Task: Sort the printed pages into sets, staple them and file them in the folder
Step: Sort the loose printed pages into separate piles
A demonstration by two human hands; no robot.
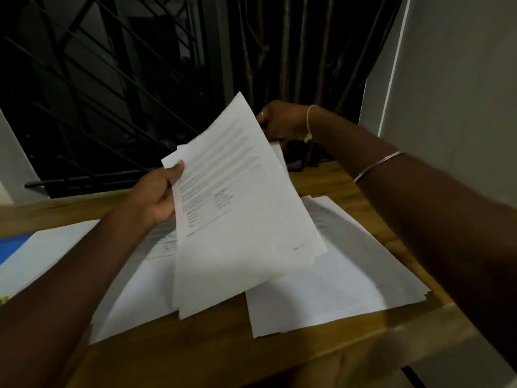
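I hold a small sheaf of printed pages [240, 214] up above the wooden table [195, 357]. My left hand [156, 194] grips the sheaf's left edge, thumb on top of the print. My right hand [279, 121] reaches behind the sheaf's far top corner with fingers curled; what it holds is hidden by the paper. More printed pages lie flat below: one pile [335, 298] to the right, another [134, 301] to the left under the sheaf. At the far left edge a blue folder [12, 246] shows partly under a white sheet [44, 253].
A dark window with a black metal grille [92, 93] and dark curtains [293, 51] stands behind the table. A grey wall [461, 93] rises on the right. The table's near edge runs along the bottom right.
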